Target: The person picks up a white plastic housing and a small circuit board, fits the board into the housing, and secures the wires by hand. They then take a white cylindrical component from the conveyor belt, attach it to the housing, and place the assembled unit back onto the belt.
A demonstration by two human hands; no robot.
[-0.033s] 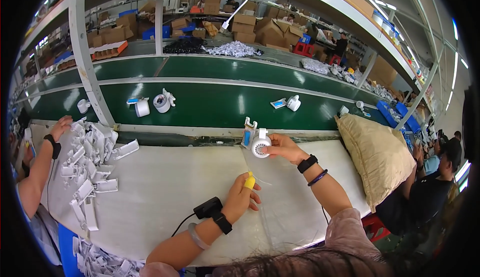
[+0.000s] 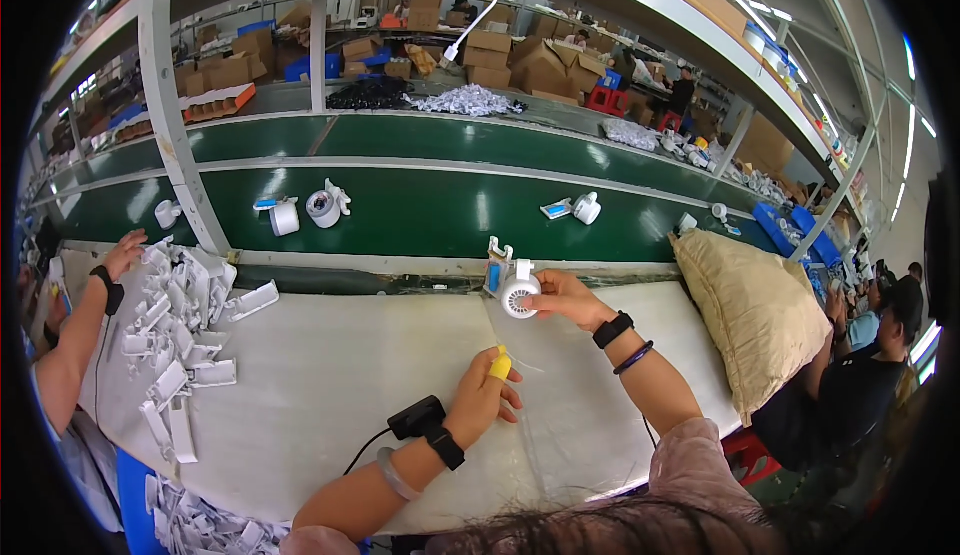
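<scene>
A white device is held at the near edge of the green conveyor belt, its upper end seen against that edge. Its body is rounded, with a circular slotted grille turned toward the camera; to the left of the body an upright white bracket is seen, with a blue piece set low in it.

Compared with the earlier frame, almost nothing has been changed: the device and the right hand have been shifted only very slightly, and the white units on the belt are found where they were.

By the right hand, reached up toward the belt, the device is pinched at its right side between thumb and fingers, the forearm slanting in from below. The left hand is held farther from the belt, above the pale worktable, its fingers loosely curled and partly spread. A small yellow piece is seen at its fingertips; whether it is gripped or worn cannot be told.
</scene>
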